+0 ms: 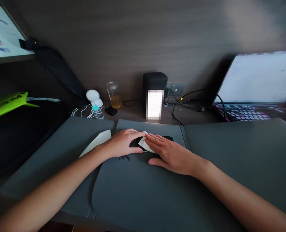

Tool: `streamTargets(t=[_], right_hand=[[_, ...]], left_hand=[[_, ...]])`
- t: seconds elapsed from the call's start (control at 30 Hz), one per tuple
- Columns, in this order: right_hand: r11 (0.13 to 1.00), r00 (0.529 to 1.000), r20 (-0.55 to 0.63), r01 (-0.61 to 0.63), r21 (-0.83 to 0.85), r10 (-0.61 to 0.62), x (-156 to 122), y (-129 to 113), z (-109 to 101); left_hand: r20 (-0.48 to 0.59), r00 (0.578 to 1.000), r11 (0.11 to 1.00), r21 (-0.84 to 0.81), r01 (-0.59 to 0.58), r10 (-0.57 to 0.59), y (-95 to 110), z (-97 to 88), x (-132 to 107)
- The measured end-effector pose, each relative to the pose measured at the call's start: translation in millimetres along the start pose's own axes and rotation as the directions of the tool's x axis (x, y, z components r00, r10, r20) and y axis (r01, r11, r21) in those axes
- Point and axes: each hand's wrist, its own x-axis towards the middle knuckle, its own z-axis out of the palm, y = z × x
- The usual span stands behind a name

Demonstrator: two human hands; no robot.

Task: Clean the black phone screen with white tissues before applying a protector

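A black phone (168,139) lies flat on the grey desk mat (143,190), mostly covered by both hands. My left hand (122,143) rests on the phone's left end, fingers curled over its edge and holding it down. My right hand (168,153) lies flat with fingers together, pressing a small white wipe (144,145) onto the phone's face. A white paper sheet (97,141) lies on the mat just left of my left hand.
Behind the mat stand a black speaker (155,85), a glass jar of amber liquid (114,95), a small white lamp (93,96), a small bottle (97,111) and cables. An open laptop (256,93) sits at right. A black bag with something green on it lies at left.
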Motion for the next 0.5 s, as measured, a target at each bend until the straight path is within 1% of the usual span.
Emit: streamTargets(t=[0.07,0.13,0.2,0.27,0.37,0.43,0.5], right_hand=[[1.0,1.0,0.006,0.01,0.02,-0.01,-6,6,-6],[1.0,1.0,-0.002,-0.01,0.007,0.01,-10,12,-8],[0.999,0.999,-0.025,-0.043,-0.03,0.042,-9,13,-5],[0.997,0.998,-0.035,-0.053,-0.059,0.05,-4,8,2],[0.998,1.0,0.004,0.0,-0.059,0.0,4,-3,8],[0.999,0.999,0.024,0.035,-0.041,-0.034,5,-6,6],[0.999,0.999,0.022,0.044,-0.028,-0.044,3,-4,3]], left_hand=[[0.003,1.0,1.0,-0.005,0.006,-0.006,-2,0.7,0],[0.001,1.0,1.0,0.0,0.013,-0.013,-3,1.5,-1],[-0.001,1.0,1.0,0.012,0.015,-0.015,-5,2.3,-1],[0.004,1.0,1.0,0.025,0.009,-0.01,-5,2.8,0],[0.004,1.0,1.0,0.029,-0.012,0.011,-3,2.9,1],[0.001,1.0,0.999,0.027,-0.03,0.03,-3,2.8,1],[-0.002,0.999,0.998,0.028,-0.048,0.048,-3,2.6,2]])
